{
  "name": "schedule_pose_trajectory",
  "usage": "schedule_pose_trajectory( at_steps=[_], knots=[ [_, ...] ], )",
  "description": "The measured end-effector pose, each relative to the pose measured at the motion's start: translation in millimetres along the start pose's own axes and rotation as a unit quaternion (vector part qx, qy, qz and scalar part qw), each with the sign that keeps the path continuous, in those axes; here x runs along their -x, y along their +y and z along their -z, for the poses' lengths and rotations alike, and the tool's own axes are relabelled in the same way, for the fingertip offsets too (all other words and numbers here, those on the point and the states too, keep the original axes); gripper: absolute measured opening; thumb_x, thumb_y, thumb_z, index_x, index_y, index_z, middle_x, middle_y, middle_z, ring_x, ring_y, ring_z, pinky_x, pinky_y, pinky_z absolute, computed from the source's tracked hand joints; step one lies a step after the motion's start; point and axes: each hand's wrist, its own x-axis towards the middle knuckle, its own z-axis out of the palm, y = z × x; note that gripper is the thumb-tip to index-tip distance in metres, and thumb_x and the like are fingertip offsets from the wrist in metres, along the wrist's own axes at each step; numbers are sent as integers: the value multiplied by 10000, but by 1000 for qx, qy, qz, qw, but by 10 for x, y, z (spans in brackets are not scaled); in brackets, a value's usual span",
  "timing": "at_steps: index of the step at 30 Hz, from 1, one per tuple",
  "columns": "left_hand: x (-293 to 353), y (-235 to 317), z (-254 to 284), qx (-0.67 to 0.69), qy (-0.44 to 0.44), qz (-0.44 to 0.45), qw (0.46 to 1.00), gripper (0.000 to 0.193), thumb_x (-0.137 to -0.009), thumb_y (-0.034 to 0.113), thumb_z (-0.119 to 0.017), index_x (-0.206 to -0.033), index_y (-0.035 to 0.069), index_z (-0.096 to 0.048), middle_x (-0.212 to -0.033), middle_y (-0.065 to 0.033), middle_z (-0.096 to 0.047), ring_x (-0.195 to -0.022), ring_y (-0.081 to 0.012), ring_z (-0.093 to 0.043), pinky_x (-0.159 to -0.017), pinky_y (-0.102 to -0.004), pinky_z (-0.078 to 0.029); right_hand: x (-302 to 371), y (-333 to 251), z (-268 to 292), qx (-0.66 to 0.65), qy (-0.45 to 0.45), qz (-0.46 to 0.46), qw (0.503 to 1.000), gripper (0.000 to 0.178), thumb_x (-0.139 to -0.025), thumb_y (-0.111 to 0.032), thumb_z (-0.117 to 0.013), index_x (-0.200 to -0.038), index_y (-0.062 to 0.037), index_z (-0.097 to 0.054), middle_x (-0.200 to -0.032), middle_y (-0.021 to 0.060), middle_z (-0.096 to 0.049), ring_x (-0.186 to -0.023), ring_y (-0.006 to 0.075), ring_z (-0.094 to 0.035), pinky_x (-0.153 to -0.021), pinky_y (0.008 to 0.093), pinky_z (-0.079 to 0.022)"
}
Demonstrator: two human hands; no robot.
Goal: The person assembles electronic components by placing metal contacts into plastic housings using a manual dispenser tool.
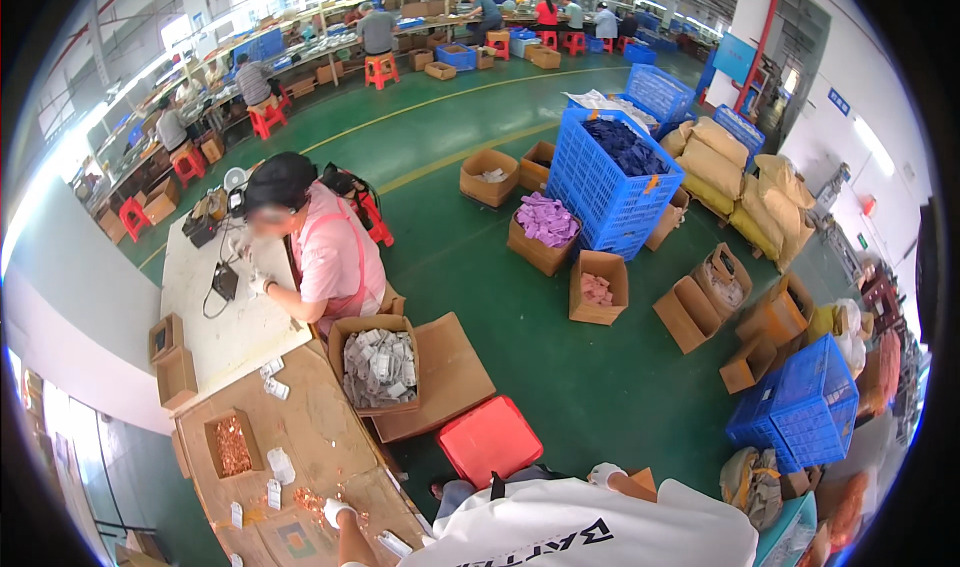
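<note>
My left hand [338, 512], in a white glove, is at the cardboard-covered table beside a loose scatter of small copper-coloured pieces [310, 501]. Its fingers look drawn together at the edge of the scatter; what they hold, if anything, is too small to make out. Close by lie small white-and-grey parts [274, 494] and a crumpled clear plastic bag [281, 466]. An open carton [232, 445] full of copper-coloured pieces stands farther back. My right hand [605, 475], also gloved in white, is out to the right of my lap, away from the table; its fingers are unclear.
Ahead, a carton of grey-white parts [380, 367] stands next to a red stool [489, 439]. A person in pink [340, 257] works at the white table [215, 342]. Blue crates [610, 192], open cartons [597, 287] and stacked sacks [710, 157] stand on the green floor.
</note>
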Motion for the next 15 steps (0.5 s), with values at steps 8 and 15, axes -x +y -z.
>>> schedule_pose_trajectory(
  at_steps=[8,15],
  knots=[
    [438,370,498,-6,-145,40,989,212,-793,192,-608,-953,62,-660,-939,-116,-684,-861,-241,-672,-669,-350,-533,174,455,-525,146,-16,64,987,259,-793,-297,-542,-951,-154,-688,-1002,117,-657,-935,336,-618,-771,422,-499],
    [549,352,221,288,4,216,933,195,-841,183,-539,-971,83,-645,-970,-94,-678,-835,-237,-666,-669,-391,-521,414,382,-206,-38,-8,-90,995,225,-770,-170,-614,-987,-141,-666,-1043,101,-638,-990,307,-604,-811,405,-513]
  ],
)
